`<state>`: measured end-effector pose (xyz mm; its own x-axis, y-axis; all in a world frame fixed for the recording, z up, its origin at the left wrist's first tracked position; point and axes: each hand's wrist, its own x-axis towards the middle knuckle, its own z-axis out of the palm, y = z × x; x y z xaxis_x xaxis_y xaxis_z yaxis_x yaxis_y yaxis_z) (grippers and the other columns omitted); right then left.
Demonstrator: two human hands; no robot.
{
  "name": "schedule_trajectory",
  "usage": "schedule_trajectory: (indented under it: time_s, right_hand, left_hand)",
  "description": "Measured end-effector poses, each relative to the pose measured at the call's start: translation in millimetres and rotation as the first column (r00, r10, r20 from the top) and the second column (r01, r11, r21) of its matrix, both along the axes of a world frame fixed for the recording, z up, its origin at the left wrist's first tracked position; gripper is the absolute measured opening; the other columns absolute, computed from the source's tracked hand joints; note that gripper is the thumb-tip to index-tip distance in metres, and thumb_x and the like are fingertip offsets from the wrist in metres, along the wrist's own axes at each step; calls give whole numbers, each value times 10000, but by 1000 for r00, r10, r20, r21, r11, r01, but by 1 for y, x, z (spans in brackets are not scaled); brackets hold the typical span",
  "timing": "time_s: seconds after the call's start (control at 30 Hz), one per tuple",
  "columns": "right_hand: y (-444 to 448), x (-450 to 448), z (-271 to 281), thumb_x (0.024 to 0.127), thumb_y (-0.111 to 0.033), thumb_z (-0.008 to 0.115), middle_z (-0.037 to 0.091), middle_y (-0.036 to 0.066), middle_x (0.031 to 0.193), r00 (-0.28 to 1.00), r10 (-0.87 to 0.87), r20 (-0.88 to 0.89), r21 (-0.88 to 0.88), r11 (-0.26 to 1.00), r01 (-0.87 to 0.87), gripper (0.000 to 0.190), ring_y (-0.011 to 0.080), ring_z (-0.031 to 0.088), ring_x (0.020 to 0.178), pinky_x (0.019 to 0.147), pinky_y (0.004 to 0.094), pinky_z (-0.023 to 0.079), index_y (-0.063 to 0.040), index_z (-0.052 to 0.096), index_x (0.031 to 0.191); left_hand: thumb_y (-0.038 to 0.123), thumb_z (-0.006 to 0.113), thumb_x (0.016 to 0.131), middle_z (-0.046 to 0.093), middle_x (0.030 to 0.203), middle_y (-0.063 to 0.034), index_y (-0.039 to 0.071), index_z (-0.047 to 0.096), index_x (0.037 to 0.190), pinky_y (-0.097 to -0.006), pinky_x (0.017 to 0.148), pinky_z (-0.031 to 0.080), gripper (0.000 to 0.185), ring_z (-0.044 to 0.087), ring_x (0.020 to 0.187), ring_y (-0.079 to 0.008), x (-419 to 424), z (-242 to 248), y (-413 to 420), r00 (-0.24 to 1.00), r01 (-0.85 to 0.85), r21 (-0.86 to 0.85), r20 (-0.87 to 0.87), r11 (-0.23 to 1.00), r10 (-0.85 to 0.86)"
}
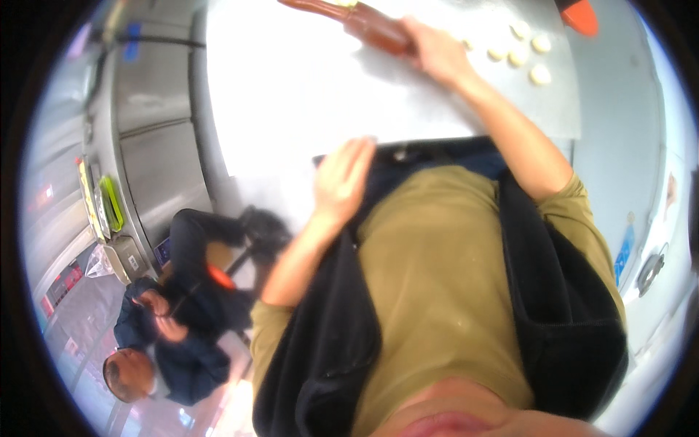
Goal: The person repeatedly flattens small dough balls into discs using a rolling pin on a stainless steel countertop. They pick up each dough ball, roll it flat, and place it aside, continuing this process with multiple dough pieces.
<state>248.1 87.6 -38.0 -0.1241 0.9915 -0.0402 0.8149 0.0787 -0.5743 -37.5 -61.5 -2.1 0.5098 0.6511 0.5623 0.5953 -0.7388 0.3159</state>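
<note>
My right hand grips the near right end of a brown wooden rolling pin, whose thin left handle reaches the top edge of the view. Just beyond the pin a bit of pale yellow stuff is cut off by the frame. My left hand is at the table's front edge by my waist, fingers stretched out and holding nothing. To the right of my right hand, several small round dough pieces lie on the white worktable, which is strongly overexposed.
An orange and black object shows at the top right. On the left are steel cabinets, a green tray and a box. A person in dark clothes sits at lower left, hands close together.
</note>
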Motion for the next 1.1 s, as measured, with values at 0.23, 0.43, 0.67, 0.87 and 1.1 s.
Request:
schedule_trajectory:
  time_s: [0.23, 0.43, 0.67, 0.87, 1.1]
  right_hand:
    - [-70, -54, 58, 997, -529, 674, 738, 144, 858, 983, 138, -119, 271, 957, -102, 571, 315, 760, 787, 737, 430, 613, -214, 647, 1472]
    - [-122, -72, 72, 955, -462, 763, 739, 152, 918, 972, 236, 14, 190, 953, -235, 652, 306, 768, 843, 743, 394, 621, -253, 581, 1545]
    - [-127, -7, 69, 990, -297, 803, 765, 176, 1242, 792, -214, -571, -27, 970, 242, 676, 164, 718, 1107, 980, 341, 575, -35, 545, 1558]
    - [-143, 51, 74, 1002, -159, 787, 707, 104, 1317, 611, -359, -706, -78, 897, 436, 663, 138, 675, 1115, 989, 297, 542, -1, 506, 1581]
    - [-138, 93, 86, 1023, -158, 761, 703, 143, 1352, 487, -426, -762, -44, 786, 617, 676, 170, 690, 1170, 1026, 316, 537, 30, 457, 1597]
  left_hand:
    - [91, 798, 920, 686, 1368, -245, -59, 660, 1365, -548, 1110, 504, 489, 647, 1304, -441, -17, 5, 17, 986, -166, 26, -3, 986, 166]
    - [552, 539, 1070, 169, 1759, -277, -26, 249, 1679, -725, 1261, 62, 888, 91, 1624, -532, -33, -10, 10, 905, -410, -349, -273, 843, 327]
    - [181, 749, 990, 626, 1471, -192, 69, 677, 1266, -680, 1248, 243, 306, 370, 1533, -505, -13, -3, 17, 947, -320, -504, -155, 802, 280]
    - [104, 806, 944, 766, 1136, -214, -17, 667, 1265, -423, 998, 555, 371, 733, 1112, -338, 51, 62, 82, 981, -36, -918, 42, 395, 188]
    - [20, 535, 990, 456, 1607, -267, 7, 541, 1485, -489, 1231, 376, 495, 451, 1456, -467, 203, -28, 147, 968, 248, -118, 56, 962, -243]
